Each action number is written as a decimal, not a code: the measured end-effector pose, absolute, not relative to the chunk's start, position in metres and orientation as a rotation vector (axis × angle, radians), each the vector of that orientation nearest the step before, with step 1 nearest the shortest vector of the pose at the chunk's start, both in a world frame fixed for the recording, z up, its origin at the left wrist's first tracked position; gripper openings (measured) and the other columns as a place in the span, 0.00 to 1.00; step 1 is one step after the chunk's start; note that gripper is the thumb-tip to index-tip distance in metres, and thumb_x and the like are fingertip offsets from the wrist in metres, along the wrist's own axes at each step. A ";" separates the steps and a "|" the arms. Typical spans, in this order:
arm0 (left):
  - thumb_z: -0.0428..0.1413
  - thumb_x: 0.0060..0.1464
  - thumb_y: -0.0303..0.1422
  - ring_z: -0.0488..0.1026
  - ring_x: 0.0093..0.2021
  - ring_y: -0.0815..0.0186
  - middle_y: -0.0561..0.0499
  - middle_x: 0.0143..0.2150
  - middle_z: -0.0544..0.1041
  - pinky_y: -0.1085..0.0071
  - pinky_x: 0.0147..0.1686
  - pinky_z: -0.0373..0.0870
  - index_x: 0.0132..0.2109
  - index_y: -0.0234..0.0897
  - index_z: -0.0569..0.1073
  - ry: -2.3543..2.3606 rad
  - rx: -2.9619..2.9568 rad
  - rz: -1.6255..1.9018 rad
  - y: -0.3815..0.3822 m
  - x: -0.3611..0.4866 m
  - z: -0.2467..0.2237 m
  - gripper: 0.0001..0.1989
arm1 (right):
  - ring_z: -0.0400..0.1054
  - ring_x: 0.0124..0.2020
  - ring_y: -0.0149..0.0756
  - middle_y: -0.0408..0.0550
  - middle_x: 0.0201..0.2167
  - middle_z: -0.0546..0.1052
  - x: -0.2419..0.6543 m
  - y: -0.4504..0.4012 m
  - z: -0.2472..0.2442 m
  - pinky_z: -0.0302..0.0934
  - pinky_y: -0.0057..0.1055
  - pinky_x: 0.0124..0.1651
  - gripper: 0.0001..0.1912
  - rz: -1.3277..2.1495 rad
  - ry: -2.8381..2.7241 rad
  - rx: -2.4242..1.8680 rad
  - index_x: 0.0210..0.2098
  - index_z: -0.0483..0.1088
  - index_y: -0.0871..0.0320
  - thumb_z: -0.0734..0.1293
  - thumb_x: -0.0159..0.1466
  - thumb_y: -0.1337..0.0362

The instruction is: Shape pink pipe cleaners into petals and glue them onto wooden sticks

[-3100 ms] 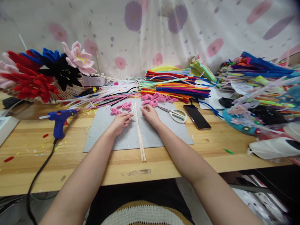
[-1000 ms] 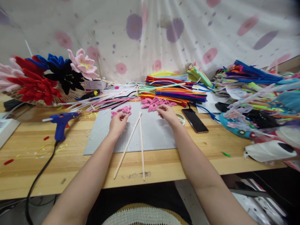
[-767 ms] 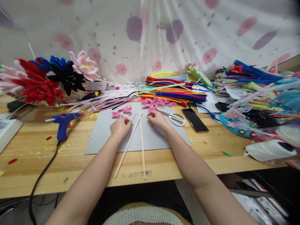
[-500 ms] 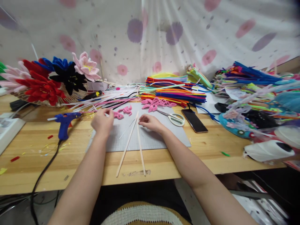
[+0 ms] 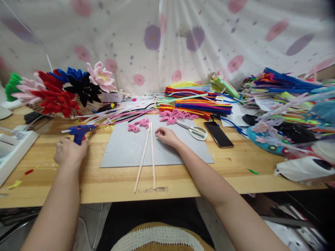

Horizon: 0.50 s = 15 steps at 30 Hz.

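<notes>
Glue gun (image 5: 80, 131) lies at the outstretched left hand (image 5: 70, 150), grip unclear; the right hand (image 5: 166, 136) curls loosely beside wooden sticks (image 5: 153, 157).

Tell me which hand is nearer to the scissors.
Right. The right hand is over the gray mat, just left of the scissors; the left hand is farther left, at the blue glue gun.

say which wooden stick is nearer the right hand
The right wooden stick: it runs nearly straight down the picture, while the left wooden stick slants left, farther from the right hand.
</notes>
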<state>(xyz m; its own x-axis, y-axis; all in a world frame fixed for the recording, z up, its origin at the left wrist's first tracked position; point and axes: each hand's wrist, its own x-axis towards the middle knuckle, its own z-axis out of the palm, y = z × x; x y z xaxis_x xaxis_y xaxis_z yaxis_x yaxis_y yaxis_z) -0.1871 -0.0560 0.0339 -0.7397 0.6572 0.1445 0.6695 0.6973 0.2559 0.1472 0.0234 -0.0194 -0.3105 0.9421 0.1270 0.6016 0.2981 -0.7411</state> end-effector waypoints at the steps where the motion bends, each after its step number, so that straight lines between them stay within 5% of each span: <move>1: 0.48 0.44 0.54 0.67 0.50 0.45 0.32 0.53 0.66 0.56 0.39 0.65 0.50 0.34 0.63 -2.898 -1.178 -0.367 -0.054 -0.190 0.034 0.33 | 0.58 0.25 0.26 0.39 0.21 0.66 0.147 0.023 -0.020 0.50 0.23 0.30 0.10 0.789 -2.012 -1.381 0.35 0.71 0.60 0.62 0.55 0.64; 4: 0.44 0.47 0.54 0.70 0.45 0.47 0.37 0.47 0.72 0.61 0.33 0.65 0.42 0.37 0.69 -2.937 -1.252 -0.191 -0.054 -0.197 0.039 0.27 | 0.58 0.24 0.25 0.38 0.21 0.66 0.147 0.023 -0.020 0.49 0.23 0.30 0.10 0.793 -2.015 -1.388 0.35 0.71 0.60 0.62 0.55 0.64; 9: 0.47 0.44 0.56 0.70 0.37 0.53 0.46 0.36 0.76 0.68 0.27 0.60 0.44 0.45 0.71 -2.830 -1.328 -0.214 -0.074 -0.198 0.065 0.27 | 0.58 0.25 0.26 0.39 0.22 0.66 0.148 0.024 -0.019 0.50 0.23 0.31 0.10 0.822 -1.998 -1.343 0.35 0.71 0.60 0.62 0.55 0.65; 15: 0.58 0.33 0.46 0.67 0.23 0.65 0.56 0.19 0.70 0.73 0.24 0.60 0.35 0.40 0.75 -2.779 -1.103 -0.984 -0.076 -0.191 0.089 0.21 | 0.57 0.23 0.25 0.39 0.21 0.66 0.143 0.022 -0.016 0.50 0.24 0.29 0.09 0.905 -1.941 -1.225 0.33 0.71 0.60 0.62 0.55 0.64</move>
<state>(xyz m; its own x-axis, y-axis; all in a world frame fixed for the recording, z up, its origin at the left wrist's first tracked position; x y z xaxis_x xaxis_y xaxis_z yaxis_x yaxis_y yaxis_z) -0.1912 -0.0760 0.0886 -0.7543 0.6208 0.2137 0.6170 0.5589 0.5541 0.1432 0.0218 -0.0155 -0.3418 0.9248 0.1672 0.4662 0.3213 -0.8242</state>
